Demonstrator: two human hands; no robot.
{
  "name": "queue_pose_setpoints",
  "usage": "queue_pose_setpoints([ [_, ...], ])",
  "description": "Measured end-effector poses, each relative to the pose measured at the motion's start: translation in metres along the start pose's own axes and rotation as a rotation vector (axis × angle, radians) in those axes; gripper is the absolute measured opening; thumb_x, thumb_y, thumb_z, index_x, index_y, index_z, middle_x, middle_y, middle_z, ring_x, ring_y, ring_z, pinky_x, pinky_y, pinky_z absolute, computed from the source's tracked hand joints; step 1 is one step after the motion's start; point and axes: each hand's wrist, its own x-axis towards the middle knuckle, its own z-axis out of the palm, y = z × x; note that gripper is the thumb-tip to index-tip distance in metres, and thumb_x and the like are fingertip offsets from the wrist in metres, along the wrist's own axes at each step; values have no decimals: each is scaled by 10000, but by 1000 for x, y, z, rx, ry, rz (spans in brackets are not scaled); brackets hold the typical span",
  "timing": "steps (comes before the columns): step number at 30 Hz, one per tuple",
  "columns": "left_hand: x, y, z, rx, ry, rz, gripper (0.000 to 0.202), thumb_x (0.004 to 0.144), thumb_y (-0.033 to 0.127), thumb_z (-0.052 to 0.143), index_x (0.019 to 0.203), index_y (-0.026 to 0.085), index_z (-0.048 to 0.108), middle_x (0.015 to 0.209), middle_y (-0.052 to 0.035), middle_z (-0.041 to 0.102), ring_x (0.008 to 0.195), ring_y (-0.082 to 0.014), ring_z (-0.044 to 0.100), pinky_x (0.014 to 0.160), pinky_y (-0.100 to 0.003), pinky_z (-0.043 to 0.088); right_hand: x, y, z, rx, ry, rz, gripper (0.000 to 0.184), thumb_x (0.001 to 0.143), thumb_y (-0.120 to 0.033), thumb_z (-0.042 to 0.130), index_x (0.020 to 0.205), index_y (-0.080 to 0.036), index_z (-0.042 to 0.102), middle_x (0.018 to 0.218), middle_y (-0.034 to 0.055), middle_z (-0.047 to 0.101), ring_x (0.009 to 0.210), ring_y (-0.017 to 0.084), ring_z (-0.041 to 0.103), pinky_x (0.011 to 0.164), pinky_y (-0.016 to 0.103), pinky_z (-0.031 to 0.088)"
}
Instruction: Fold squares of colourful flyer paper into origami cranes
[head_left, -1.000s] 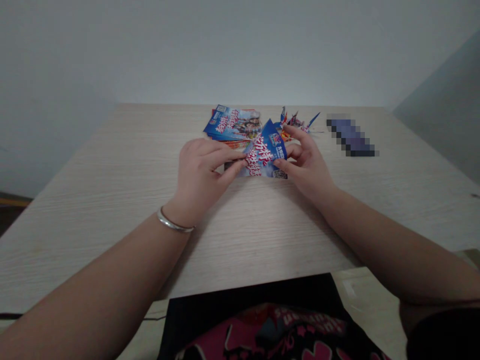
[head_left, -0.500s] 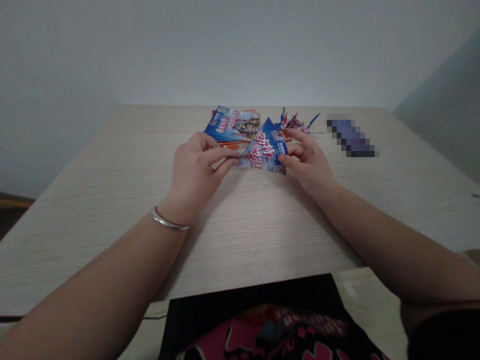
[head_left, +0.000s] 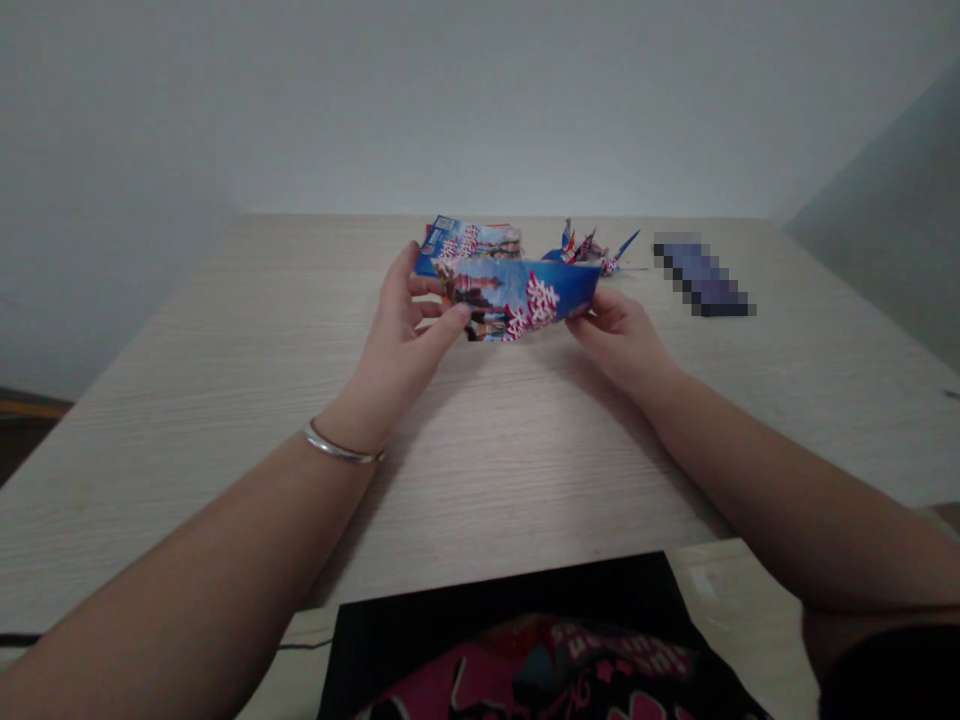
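A blue glossy paper sheet printed with red-and-white characters and a picture of buildings (head_left: pixel 525 295), bent along its length, is held between two bare hands just above the middle of the frame, its printed face tilted toward the camera. The left hand (head_left: pixel 409 330) has its thumb pressed on the front of the sheet's left end, with the fingers behind it. The right hand (head_left: pixel 622 330) pinches the right end low down, thumb and fingers closed on the paper, the exact grip partly hidden by it. Directly behind the sheet, in the upper middle, lies a stack of similar blue printed paper sheets (head_left: pixel 472 238), partly covered by it. Right of the stack sit folded, pointed multicoloured paper shapes (head_left: pixel 589 247); their number is hard to tell. Farther right is a dark blue-violet flat rectangular object (head_left: pixel 705 280), blurred by pixelation. A shiny silver bangle (head_left: pixel 341 450) circles the left wrist. All the papers are over a pale wood-grain table (head_left: pixel 495 480), with a plain grey wall (head_left: pixel 480 110) across the top.
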Motion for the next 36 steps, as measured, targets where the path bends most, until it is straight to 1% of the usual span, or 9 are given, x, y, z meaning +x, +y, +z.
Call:
queue_pose_setpoints([
  [3, 0, 8, 0, 6, -136, -54, 223, 965, 308, 638, 1166, 221, 680, 1045, -61, 747, 900, -185, 715, 783, -345, 621, -2, 1, -1, -61, -6, -8, 67, 816, -210, 708, 867, -254, 705, 1064, 41, 722, 1072, 211, 682, 947, 445, 591],
  [7, 0, 22, -4, 234, -168, 80, 105, 939, 280, 675, 958, 218, 757, 971, -37, 785, 906, -192, 714, 842, -374, 593, -3, 4, -2, -205, -13, 59, 189, 801, -238, 720, 990, -243, 731, 1210, 96, 675, 1153, 242, 635, 827, 405, 612],
  [12, 1, 19, -6, 497, -84, 168, 78, 878, 283, 730, 846, 215, 752, 891, -33, 781, 913, -221, 704, 932, -433, 543, -2, 1, 0, -129, 20, 301, 378, 796, -171, 607, 1161, -249, 664, 1224, 70, 679, 838, 166, 678, 690, 335, 598],
  [15, 2, 17, -8, 562, -47, 57, 96, 884, 287, 714, 829, 213, 738, 930, -41, 780, 954, -230, 691, 984, -444, 513, -2, -10, 1, -33, -46, 370, 279, 868, -227, 530, 1095, -264, 688, 1214, 56, 700, 967, 203, 701, 746, 358, 593],
  [18, 3, 15, -10, 552, -88, 3, 99, 891, 302, 705, 834, 229, 738, 952, -39, 778, 992, -243, 683, 1020, -457, 490, -2, -22, -1, -120, -148, 63, 260, 941, -436, 557, 1025, -265, 734, 1176, 54, 734, 1185, 250, 644, 1048, 462, 499],
  [22, 3, 15, -11, 440, -213, 45, 120, 928, 326, 661, 935, 253, 756, 995, -39, 777, 1051, -252, 667, 1037, -470, 476, -4, -29, 0, -301, -268, -125, 259, 852, -432, 726, 1045, -262, 754, 1086, 53, 771, 1080, 257, 675, 1026, 461, 486],
  [26, 2, 17, -9, 362, -416, 124, 153, 940, 342, 649, 988, 245, 757, 999, -25, 785, 1012, -241, 671, 1036, -484, 458, -6, -27, 0, -312, -312, -53, 170, 888, -324, 650, 959, -243, 782, 950, 47, 784, 909, 220, 697, 856, 387, 533],
  [29, 3, 19, -8, 290, -600, 171, 149, 946, 304, 635, 1017, 227, 741, 1048, -12, 784, 1011, -202, 683, 1020, -416, 476, -7, -27, -3, -259, -300, 46, 188, 877, -333, 656, 943, -224, 794, 920, 54, 787, 865, 214, 699, 801, 366, 540],
  [36, 2, 22, -12, 268, -668, 148, 153, 904, 258, 661, 1030, 222, 740, 1062, -25, 775, 1028, -197, 683, 1025, -376, 485, -4, -35, -14, -96, -446, 132, 181, 829, -362, 718, 901, -225, 811, 926, 42, 804, 858, 194, 713, 831, 358, 551],
])
